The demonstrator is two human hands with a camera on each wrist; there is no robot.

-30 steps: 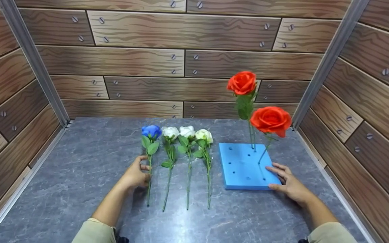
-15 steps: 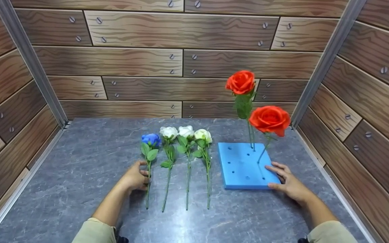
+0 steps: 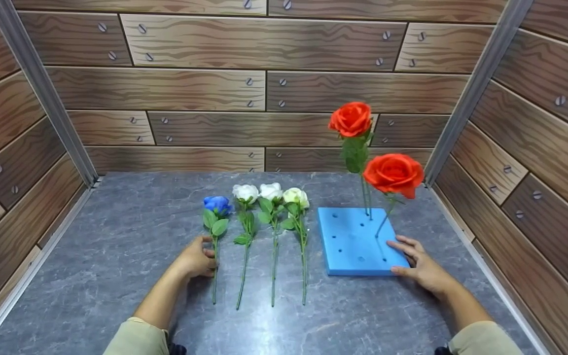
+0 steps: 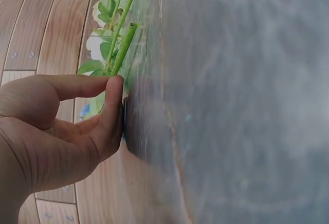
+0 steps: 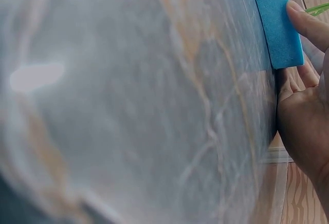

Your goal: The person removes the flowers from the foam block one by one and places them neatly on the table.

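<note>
My left hand [image 3: 196, 258] pinches the stem of a blue rose [image 3: 217, 204] between thumb and fingers, low over the table. In the left wrist view, the cut stem end [image 4: 125, 47] sticks up past the fingertips of the left hand [image 4: 67, 121]. My right hand [image 3: 424, 268] rests at the near right corner of a blue foam block [image 3: 353, 241] with holes. Its fingers lie fairly straight over the right edge, and the thumb touches the front. In the right wrist view, the thumb lies against the foam block [image 5: 280, 23].
Two white roses [image 3: 245, 194] and a pale yellow-green rose [image 3: 296, 197] lie in a row right of the blue one. Two red roses [image 3: 393, 173] stand in the foam block. Wood-patterned walls [image 3: 190, 88] enclose the grey table [image 3: 126, 222].
The left hand's fingers have closed in on the blue rose's stem. Its bloom has come slightly toward me and left. The right hand and foam block stay in place.
</note>
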